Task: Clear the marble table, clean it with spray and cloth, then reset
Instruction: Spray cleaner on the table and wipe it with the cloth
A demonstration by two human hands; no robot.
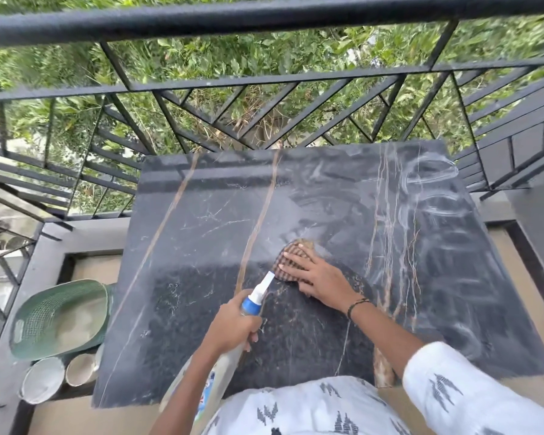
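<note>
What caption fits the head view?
Left hand holds spray bottle; right hand presses cloth on marble table.

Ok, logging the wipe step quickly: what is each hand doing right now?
Left hand: grips the spray bottle by its neck.
Right hand: open, fingers flat, pressing the checked cloth onto the marble table.

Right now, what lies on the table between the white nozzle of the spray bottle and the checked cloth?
Nothing. In the head view the spray bottle's white nozzle almost meets the brown checked cloth under the right hand; only bare dark marble table shows.
</note>
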